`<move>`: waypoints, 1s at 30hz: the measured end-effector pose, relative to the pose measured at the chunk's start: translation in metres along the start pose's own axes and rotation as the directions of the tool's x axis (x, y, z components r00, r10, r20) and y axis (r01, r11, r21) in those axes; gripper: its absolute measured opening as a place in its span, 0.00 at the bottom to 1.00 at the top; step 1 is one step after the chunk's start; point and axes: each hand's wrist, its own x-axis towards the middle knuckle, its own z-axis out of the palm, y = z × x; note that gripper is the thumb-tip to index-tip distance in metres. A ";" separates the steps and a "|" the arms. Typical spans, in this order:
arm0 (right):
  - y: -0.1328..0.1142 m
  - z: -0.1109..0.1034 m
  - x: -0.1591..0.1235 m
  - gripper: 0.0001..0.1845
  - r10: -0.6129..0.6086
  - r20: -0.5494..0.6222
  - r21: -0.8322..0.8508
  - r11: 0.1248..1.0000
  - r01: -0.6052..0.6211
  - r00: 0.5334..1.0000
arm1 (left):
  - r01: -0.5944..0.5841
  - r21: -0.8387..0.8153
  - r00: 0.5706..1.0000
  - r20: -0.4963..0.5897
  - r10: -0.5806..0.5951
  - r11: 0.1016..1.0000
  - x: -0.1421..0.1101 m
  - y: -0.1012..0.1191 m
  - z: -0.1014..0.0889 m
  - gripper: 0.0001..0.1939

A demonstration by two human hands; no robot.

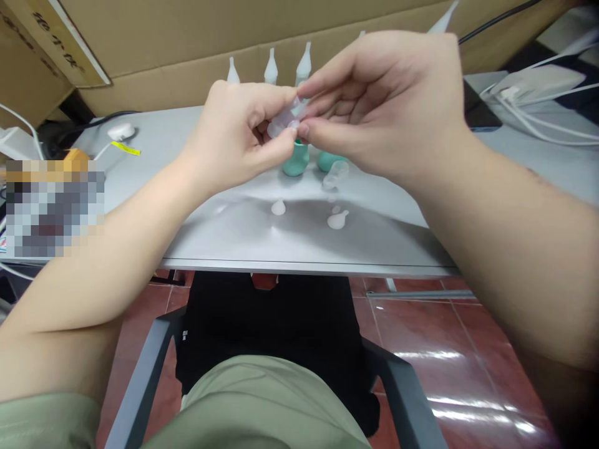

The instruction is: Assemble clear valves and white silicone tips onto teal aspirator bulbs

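Note:
Above the grey table, a small clear plastic tube piece [282,120] is held between my two hands. My left hand [243,128] is closed around its lower left end. The thumb and fingertips of my right hand [374,100] pinch its other end, partly covering it. Just behind and below my fingers stands a green rubber bulb [295,163] with an open top. A second green bulb [330,161] is partly hidden by my right hand. Another clear plastic piece [336,175] lies in front of it. Closer to me are a white soft tip [278,207] and another white tip [337,220].
Several white pointed nozzles [271,65] stand along the cardboard [178,43] at the back. White cables [538,118] and a dark flat device [482,109] lie at right. At left are a white plug [121,131] and a blurred-out item [53,209]. A chair armrest [145,380] flanks me.

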 end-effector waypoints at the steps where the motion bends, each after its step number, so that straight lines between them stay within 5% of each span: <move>1: -0.001 0.000 -0.001 0.15 -0.006 -0.011 -0.021 1.000 0.006 1.000 | -0.010 0.022 1.000 0.006 0.010 1.000 -0.001 -0.003 0.002 0.07; 9: -0.005 0.006 -0.004 0.11 -0.049 -0.069 -0.122 0.992 0.040 0.996 | -0.012 0.148 0.998 0.067 0.002 0.989 -0.005 -0.004 -0.007 0.14; 14: -0.011 0.012 -0.006 0.13 0.048 -0.143 -0.094 0.994 -0.062 0.989 | 0.069 0.101 0.998 -0.016 -0.068 0.993 -0.003 -0.008 0.000 0.03; 17: -0.011 0.009 -0.005 0.15 0.077 -0.138 -0.089 0.992 -0.090 0.987 | 0.114 0.031 0.992 0.058 -0.116 0.993 -0.001 -0.007 -0.003 0.04; 24: -0.006 0.003 -0.002 0.13 0.063 -0.112 -0.122 0.990 -0.076 0.992 | 0.218 -0.134 0.951 0.251 -0.179 0.967 0.015 0.054 -0.029 0.17; 30: -0.004 0.006 0.005 0.16 -0.013 -0.058 0.071 0.997 0.017 0.998 | 0.182 -0.114 0.955 0.258 -0.147 0.977 0.032 0.087 -0.029 0.24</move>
